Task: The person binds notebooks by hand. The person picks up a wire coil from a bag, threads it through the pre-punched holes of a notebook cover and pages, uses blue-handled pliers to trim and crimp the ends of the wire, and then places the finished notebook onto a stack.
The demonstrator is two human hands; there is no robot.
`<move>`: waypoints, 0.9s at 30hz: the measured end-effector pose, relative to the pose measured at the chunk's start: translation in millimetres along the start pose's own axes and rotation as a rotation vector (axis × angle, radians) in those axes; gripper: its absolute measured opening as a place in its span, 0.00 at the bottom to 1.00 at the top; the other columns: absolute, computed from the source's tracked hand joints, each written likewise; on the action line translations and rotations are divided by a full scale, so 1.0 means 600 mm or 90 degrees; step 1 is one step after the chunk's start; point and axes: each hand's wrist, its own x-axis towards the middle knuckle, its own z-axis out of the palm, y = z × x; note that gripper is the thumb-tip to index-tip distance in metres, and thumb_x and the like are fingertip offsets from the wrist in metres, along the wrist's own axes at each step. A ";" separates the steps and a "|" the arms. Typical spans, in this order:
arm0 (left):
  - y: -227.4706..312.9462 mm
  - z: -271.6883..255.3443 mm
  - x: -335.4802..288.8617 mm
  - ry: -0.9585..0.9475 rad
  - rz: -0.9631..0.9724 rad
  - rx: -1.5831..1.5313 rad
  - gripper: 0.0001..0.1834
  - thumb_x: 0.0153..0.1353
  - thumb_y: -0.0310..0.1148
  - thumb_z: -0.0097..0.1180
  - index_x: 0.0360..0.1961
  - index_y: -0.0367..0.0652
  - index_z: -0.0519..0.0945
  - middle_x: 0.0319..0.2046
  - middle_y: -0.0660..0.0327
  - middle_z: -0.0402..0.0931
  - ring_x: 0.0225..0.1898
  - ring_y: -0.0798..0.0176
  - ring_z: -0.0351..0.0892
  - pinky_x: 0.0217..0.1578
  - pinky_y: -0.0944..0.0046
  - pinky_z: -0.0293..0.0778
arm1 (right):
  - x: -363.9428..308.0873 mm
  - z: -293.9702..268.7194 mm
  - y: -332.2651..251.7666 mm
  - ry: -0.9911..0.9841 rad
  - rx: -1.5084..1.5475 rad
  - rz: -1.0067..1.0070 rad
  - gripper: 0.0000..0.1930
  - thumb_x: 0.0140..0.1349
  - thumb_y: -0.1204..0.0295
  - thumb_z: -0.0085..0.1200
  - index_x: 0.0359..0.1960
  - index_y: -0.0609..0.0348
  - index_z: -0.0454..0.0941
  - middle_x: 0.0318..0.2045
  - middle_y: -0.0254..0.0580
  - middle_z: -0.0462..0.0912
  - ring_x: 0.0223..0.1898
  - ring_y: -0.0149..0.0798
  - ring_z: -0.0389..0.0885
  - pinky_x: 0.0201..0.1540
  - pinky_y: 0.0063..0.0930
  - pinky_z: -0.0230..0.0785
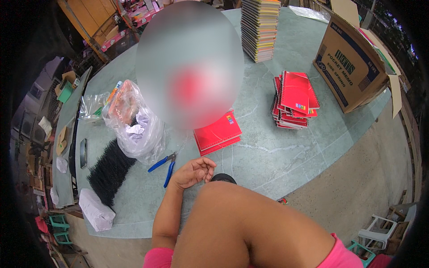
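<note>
My left hand [194, 173] rests on the table at its near side, fingers loosely curled and nothing in them. Just left of it lie blue-handled cutting pliers [169, 166]. Beyond the fingers are red spiral notebooks [219, 131], partly covered by a blurred oval patch. My bent right arm [254, 223] fills the lower middle of the view; its hand is out of sight. A round black object [223, 178] shows partly behind that arm. Farther right stands an uneven pile of red spiral notebooks [295, 96].
On the table [268, 165] are a clear plastic bag [147, 143] with crumpled paper, black binding coils [109, 172], a white bundle [96, 212] and a dark phone-like object [83, 153]. A tall notebook stack [258, 31] and open cardboard box [348, 67] stand at the far right.
</note>
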 end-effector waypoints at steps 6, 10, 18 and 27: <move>0.005 0.000 0.001 0.011 -0.003 0.037 0.23 0.55 0.32 0.61 0.51 0.37 0.70 0.36 0.61 0.73 0.36 0.69 0.74 0.36 0.69 0.71 | 0.047 0.081 -0.035 -0.237 0.063 -0.061 0.12 0.58 0.72 0.49 0.43 0.59 0.77 0.40 0.47 0.80 0.43 0.43 0.78 0.46 0.32 0.70; -0.001 -0.006 0.003 0.005 0.022 0.026 0.21 0.56 0.32 0.60 0.50 0.37 0.71 0.36 0.62 0.73 0.35 0.69 0.73 0.36 0.69 0.70 | 0.061 0.117 -0.066 -0.399 0.089 -0.078 0.12 0.58 0.72 0.50 0.44 0.59 0.77 0.40 0.47 0.80 0.43 0.43 0.79 0.46 0.33 0.71; 0.035 0.113 -0.115 0.371 -0.035 0.444 0.18 0.52 0.33 0.64 0.43 0.38 0.77 0.37 0.62 0.76 0.38 0.65 0.76 0.42 0.68 0.69 | 0.019 -0.139 -0.051 -0.148 -0.485 0.014 0.14 0.58 0.71 0.51 0.45 0.58 0.77 0.42 0.45 0.80 0.47 0.46 0.78 0.48 0.35 0.71; 0.047 0.174 -0.153 0.272 0.019 0.747 0.12 0.57 0.32 0.59 0.41 0.41 0.78 0.32 0.61 0.79 0.34 0.66 0.77 0.37 0.69 0.70 | 0.011 -0.212 0.083 -0.030 -0.996 0.017 0.22 0.49 0.65 0.60 0.48 0.56 0.74 0.49 0.42 0.76 0.53 0.46 0.71 0.55 0.40 0.63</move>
